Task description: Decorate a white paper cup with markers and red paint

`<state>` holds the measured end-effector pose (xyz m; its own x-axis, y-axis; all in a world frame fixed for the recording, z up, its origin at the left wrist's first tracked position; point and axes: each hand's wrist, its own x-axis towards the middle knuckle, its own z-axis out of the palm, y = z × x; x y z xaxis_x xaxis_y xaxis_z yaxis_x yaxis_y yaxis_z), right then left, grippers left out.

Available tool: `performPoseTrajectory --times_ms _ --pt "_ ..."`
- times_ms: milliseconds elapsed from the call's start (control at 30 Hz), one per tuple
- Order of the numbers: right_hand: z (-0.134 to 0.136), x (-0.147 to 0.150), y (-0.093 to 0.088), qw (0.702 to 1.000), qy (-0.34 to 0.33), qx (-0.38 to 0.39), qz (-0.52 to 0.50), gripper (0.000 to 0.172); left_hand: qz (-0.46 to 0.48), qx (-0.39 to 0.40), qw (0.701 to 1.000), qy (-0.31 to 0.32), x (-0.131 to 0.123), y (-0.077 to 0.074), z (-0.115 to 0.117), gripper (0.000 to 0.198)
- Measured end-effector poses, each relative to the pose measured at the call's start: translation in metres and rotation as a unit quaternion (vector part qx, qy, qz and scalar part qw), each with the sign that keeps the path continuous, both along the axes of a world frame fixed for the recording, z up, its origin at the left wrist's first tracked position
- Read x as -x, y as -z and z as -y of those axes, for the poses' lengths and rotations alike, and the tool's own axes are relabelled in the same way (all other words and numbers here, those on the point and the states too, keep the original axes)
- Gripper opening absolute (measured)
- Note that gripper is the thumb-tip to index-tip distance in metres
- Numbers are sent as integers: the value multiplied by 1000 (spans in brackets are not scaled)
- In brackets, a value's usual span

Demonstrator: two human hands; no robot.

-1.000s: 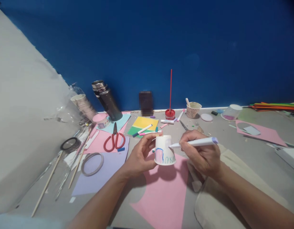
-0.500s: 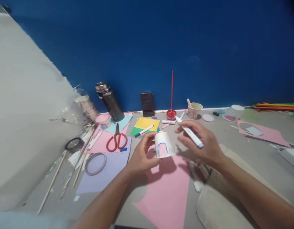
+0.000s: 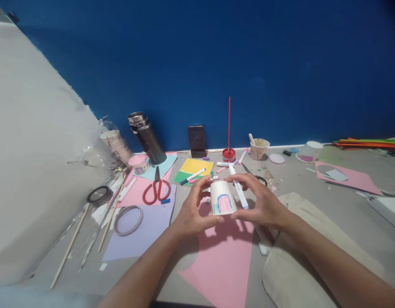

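Note:
An upside-down white paper cup (image 3: 218, 188) is in my left hand (image 3: 191, 210), with fingers and thumb closed around its left side. Drawn on its front are a pink arch outlined in blue and some green strokes. My right hand (image 3: 262, 200) grips a white marker (image 3: 238, 186) with a pale violet end. Its thumb and fingertips reach the cup's right side; whether they press on it I cannot tell. Below both hands lies a cut sheet of pink paper (image 3: 228, 256).
Left are red-handled scissors (image 3: 157, 191), a tape ring (image 3: 128, 220), wooden sticks (image 3: 71, 246) and a dark flask (image 3: 149, 139). A phone (image 3: 197, 141) leans on the blue wall. Behind stand a red stick in a round base (image 3: 228, 155) and a patterned cup (image 3: 259, 149). Beige cloth (image 3: 300, 252) lies right.
My right hand has moved left to the cup, still with the marker. The cup has turned slightly, so the pink arch now sits further right and green strokes show on its left.

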<state>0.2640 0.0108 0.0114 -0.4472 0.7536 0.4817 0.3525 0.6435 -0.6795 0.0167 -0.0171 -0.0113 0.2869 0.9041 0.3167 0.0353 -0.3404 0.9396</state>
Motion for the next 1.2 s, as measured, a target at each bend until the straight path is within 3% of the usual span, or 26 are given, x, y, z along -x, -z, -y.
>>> performPoseTrajectory --times_ms 100,267,433,533,633,833,1000,1067,1133,1200 --pt "2 0 4 995 23 53 -75 74 75 56 996 14 -2 1 -2 109" --pt "8 8 16 965 44 168 -195 89 177 142 973 42 -7 -1 -6 106" --pt "10 8 17 958 33 181 -221 84 263 212 941 32 -4 -6 -6 96" --pt "8 3 11 951 -16 184 -248 83 330 298 892 81 0 -7 -6 79" --pt "7 0 8 954 -49 179 -235 88 370 372 835 168 1 -2 -6 71" --pt "15 3 2 989 -51 74 -115 82 368 463 752 291 -13 20 -1 58" --pt "21 3 -6 990 -115 60 -45 97 331 544 690 342 -26 22 3 51" --pt "22 2 -6 984 -149 92 -36 98 299 560 681 363 -31 18 4 52" --pt "22 0 -5 980 -159 111 -33 95 269 560 692 368 -36 14 3 54" --pt "21 -2 -4 984 -142 104 -40 91 254 524 744 327 -36 10 1 60"
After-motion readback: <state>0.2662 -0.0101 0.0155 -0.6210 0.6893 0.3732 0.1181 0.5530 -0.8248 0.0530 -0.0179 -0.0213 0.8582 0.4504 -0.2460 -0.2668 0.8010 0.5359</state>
